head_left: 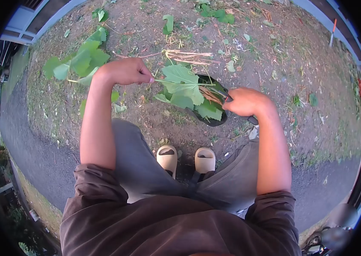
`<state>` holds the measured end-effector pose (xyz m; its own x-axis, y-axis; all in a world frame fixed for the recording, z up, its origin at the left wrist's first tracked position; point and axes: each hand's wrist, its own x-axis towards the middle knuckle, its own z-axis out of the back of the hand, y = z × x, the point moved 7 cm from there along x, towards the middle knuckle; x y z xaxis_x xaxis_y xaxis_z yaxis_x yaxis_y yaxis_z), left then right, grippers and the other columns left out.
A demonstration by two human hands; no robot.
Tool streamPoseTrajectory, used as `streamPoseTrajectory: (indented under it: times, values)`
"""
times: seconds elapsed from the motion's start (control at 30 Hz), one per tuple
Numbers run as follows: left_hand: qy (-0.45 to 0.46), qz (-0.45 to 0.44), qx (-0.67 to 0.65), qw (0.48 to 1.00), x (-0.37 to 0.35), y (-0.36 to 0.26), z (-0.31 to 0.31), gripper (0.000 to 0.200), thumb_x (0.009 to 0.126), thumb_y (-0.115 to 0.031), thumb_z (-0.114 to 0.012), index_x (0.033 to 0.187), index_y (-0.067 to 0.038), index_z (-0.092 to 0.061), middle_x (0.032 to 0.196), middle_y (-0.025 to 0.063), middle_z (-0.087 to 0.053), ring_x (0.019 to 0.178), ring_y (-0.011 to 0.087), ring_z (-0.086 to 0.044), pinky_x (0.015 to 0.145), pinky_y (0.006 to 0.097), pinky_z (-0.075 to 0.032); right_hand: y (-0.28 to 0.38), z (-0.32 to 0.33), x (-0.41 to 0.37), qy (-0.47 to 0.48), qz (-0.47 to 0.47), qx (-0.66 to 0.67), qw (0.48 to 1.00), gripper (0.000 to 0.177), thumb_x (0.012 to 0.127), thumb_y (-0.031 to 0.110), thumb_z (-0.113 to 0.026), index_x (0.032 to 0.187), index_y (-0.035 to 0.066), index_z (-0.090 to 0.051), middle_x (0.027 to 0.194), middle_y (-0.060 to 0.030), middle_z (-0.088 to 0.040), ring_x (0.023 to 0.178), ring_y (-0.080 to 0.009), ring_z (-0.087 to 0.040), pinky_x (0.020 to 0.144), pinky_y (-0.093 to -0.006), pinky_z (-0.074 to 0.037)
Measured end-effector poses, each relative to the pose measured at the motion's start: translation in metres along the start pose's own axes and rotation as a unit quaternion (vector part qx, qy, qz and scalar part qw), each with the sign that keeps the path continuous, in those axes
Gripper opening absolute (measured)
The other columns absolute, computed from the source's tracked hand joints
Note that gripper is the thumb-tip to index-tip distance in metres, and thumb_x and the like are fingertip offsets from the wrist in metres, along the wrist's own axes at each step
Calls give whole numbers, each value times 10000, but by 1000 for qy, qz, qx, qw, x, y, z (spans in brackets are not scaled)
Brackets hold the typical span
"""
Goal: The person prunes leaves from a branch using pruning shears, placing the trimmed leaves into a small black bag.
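Observation:
My left hand is closed, its thumb and finger pinching the thin stalk of a broad green leaf. That leaf spreads to the right, over other leaves. My right hand is wrapped round dark-handled pruning shears; their blades point up and left toward the leaf stalk and are partly hidden. Below the leaf, a black bag or pot on the ground holds green leaves and some brown stems. A leafy vine cutting lies beyond and left of my left wrist.
A bundle of pale cut stems rests on the dirt just beyond the leaf. Loose leaves are scattered over the ground. My sandals are close below the bag. An orange-tipped stake stands far right.

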<state>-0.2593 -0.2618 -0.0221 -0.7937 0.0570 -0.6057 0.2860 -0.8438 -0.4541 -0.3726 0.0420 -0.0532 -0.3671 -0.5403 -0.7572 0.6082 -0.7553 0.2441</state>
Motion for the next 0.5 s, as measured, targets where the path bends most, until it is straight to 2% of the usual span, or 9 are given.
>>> streamPoseTrajectory:
  times: [0.07, 0.2, 0.27, 0.33, 0.5]
  values:
    - [10, 1, 1, 1000, 4, -11, 0, 326, 990, -355, -703, 1035, -49, -806, 636, 15, -556, 623, 122, -493, 617, 367, -440, 7, 1, -1, -29, 7, 2, 1000, 472, 845, 354, -610, 1079, -29, -757, 1120, -264, -735, 1059, -415, -715, 938, -471, -563]
    - [34, 17, 17, 999, 13, -9, -3, 321, 979, -364, -714, 1009, -59, -810, 647, 27, -602, 616, 122, -527, 615, 362, -457, 7, 1, -1, -41, -28, -9, 999, 410, 816, 284, -654, 1069, -18, -768, 1124, -261, -738, 1073, -396, -721, 953, -459, -569]
    - [45, 14, 12, 999, 17, -2, -6, 317, 975, -366, -719, 1014, -66, -814, 669, 29, -632, 627, 123, -547, 628, 354, -471, -2, 3, 2, -55, -77, -42, 995, 365, 797, 218, -692, 1079, 3, -780, 1136, -244, -747, 1095, -382, -724, 977, -474, -566]
    - [57, 11, 9, 998, 19, -1, -8, 314, 971, -368, -723, 1020, -73, -819, 692, 31, -662, 638, 123, -566, 640, 345, -485, -1, 7, 3, -70, -85, -62, 992, 358, 798, 212, -700, 1086, 16, -783, 1142, -234, -751, 1103, -379, -724, 984, -486, -563]
    - [84, 6, -25, 996, 20, -6, -10, 266, 970, -346, -713, 1121, -166, -837, 781, 26, -723, 715, 128, -617, 666, 333, -505, 11, 2, 19, -110, -95, -101, 984, 344, 812, 214, -705, 1097, 40, -788, 1145, -216, -758, 1117, -389, -721, 993, -509, -558]
